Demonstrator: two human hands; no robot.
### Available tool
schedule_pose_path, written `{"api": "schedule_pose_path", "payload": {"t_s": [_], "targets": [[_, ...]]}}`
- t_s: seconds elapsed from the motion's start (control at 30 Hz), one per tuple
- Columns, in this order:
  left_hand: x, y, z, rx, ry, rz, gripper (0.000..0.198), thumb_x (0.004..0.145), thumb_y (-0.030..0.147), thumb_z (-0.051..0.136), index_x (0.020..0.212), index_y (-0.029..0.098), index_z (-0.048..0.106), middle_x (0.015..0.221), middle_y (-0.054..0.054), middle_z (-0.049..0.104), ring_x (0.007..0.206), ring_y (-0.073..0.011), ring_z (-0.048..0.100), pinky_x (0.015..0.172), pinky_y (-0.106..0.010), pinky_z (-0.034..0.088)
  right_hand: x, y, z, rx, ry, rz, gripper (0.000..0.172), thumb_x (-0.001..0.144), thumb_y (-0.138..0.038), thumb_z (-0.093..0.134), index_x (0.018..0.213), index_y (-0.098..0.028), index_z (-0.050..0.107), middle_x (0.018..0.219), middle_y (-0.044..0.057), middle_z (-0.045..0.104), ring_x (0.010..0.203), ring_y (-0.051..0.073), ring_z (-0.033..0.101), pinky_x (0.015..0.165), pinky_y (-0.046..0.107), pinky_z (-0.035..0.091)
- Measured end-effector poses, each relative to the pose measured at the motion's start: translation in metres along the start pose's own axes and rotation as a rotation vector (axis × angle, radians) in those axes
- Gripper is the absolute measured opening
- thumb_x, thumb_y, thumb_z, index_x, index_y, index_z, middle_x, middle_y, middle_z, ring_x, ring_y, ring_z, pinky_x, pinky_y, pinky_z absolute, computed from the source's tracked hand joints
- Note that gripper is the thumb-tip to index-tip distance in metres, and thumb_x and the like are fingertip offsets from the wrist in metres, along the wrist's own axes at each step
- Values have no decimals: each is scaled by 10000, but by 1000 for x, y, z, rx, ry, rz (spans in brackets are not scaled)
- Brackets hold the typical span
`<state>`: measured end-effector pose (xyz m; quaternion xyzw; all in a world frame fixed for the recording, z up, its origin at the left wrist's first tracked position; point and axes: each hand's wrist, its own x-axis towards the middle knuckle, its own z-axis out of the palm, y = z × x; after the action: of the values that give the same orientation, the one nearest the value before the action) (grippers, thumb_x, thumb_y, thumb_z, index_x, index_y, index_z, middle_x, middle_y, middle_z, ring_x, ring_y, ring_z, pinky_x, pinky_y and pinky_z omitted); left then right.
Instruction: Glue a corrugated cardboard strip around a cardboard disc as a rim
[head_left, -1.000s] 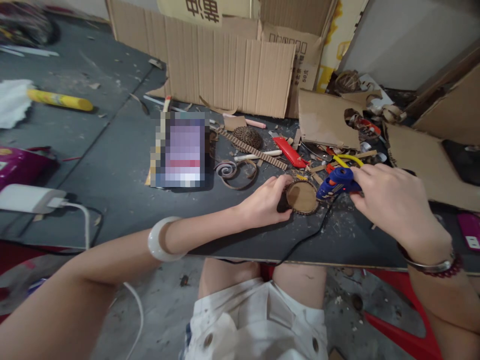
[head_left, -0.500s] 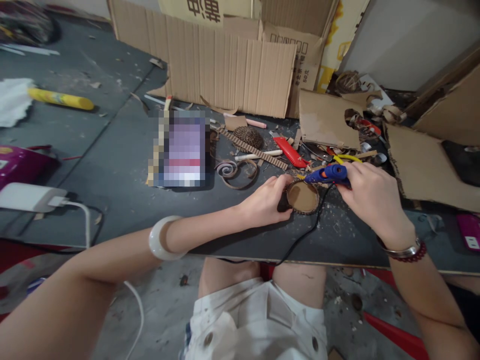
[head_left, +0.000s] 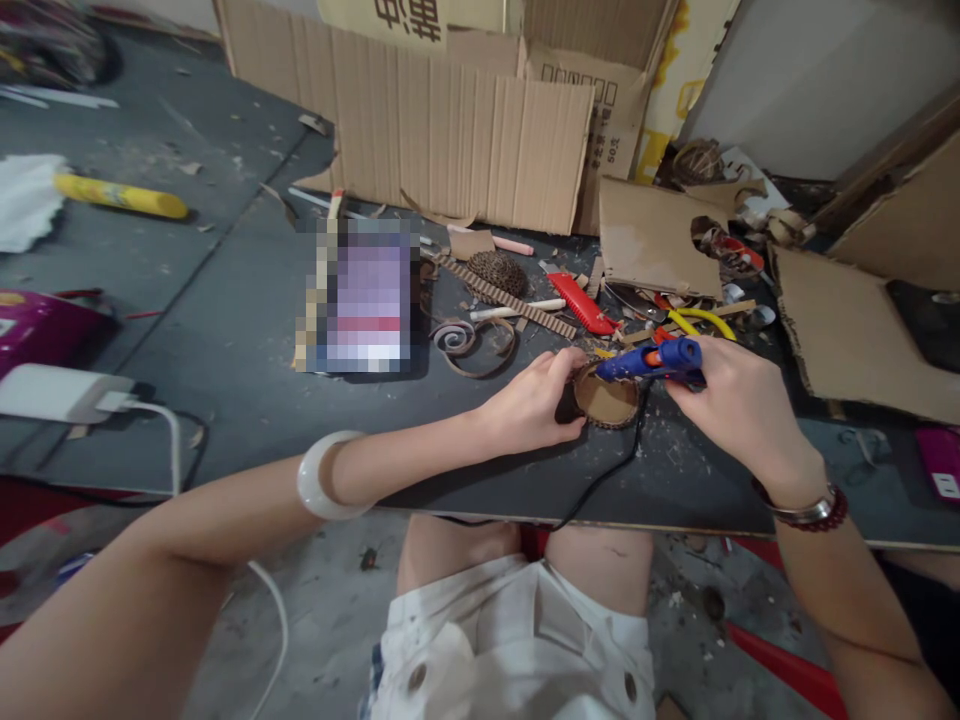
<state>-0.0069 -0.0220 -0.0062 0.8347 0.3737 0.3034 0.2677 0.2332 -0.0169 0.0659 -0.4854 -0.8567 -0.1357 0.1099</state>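
Observation:
My left hand [head_left: 534, 402] grips the left side of a small round cardboard piece [head_left: 606, 402] with a corrugated rim, near the table's front edge. In my right hand [head_left: 739, 405] is a blue glue gun [head_left: 651, 358], its tip pointing left over the far rim of the round piece. Whether the tip touches the cardboard I cannot tell. A black cord [head_left: 611, 470] runs from the gun down over the table edge. Beyond my hands lie a red utility knife [head_left: 581, 303] and yellow-handled pliers [head_left: 701, 320].
Cardboard scraps, a coiled strip [head_left: 454, 340] and a corrugated dome [head_left: 495, 272] lie behind. A blurred-out phone [head_left: 369, 297] is on the left, with a yellow marker [head_left: 121, 195] and white charger [head_left: 64, 394] farther left. A large cardboard sheet [head_left: 450, 140] stands at the back.
My right hand has moved the glue gun slightly left, so its tip now sits over the round piece's far-left rim. More of the pliers' yellow handles shows. My left hand stays put.

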Motion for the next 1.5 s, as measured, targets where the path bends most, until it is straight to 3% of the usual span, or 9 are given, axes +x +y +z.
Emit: {"api": "schedule_pose_path", "payload": {"t_s": [0.17, 0.43, 0.7, 0.83, 1.17, 1.5], "targets": [[0, 1, 0, -27, -7, -16, 591, 698, 228, 659, 1208, 134, 376, 1147, -163, 581, 1034, -264, 602, 934, -453, 505, 2, -5, 4, 48, -35, 9, 172, 784, -189, 597, 940, -128, 636, 882, 111, 708, 818, 269, 678, 690, 354, 520], [0, 2, -1, -32, -14, -43, 605, 684, 211, 665, 1209, 149, 372, 1153, -156, 582, 1034, -263, 607, 922, -453, 514, 1, -7, 9, 139, -76, 26, 239, 810, -198, 584, 1037, -134, 623, 992, 113, 714, 886, 256, 676, 754, 352, 517], [0, 2, -1, -21, -11, -34, 564, 694, 214, 664, 1181, 136, 390, 1161, -162, 575, 1032, -267, 597, 935, -447, 508, 2, -3, 12, -17, -27, 56, 247, 818, -196, 575, 1046, -112, 616, 936, 123, 706, 867, 264, 667, 722, 342, 495], [0, 1, -1, -20, -21, -18, 544, 702, 210, 662, 1166, 120, 392, 1165, -170, 565, 1032, -266, 593, 940, -448, 509, 3, -6, 2, -111, -23, 55, 233, 822, -178, 554, 1042, -120, 609, 914, 120, 701, 837, 258, 661, 677, 330, 475], [0, 2, -2, 9, -19, -25, 562, 700, 221, 669, 1174, 158, 374, 1137, -142, 579, 1002, -254, 601, 919, -437, 516, 6, -15, -35, -345, -165, 61, 260, 808, -164, 523, 1058, -142, 592, 794, 104, 687, 673, 248, 635, 515, 321, 358], [1, 2, -2, -15, -26, -30, 554, 707, 226, 663, 1177, 130, 387, 1131, -155, 576, 1004, -254, 606, 932, -442, 507, -3, -8, -48, -269, -295, 76, 97, 730, -203, 582, 826, -201, 590, 710, 69, 677, 558, 244, 617, 451, 303, 263]]}}
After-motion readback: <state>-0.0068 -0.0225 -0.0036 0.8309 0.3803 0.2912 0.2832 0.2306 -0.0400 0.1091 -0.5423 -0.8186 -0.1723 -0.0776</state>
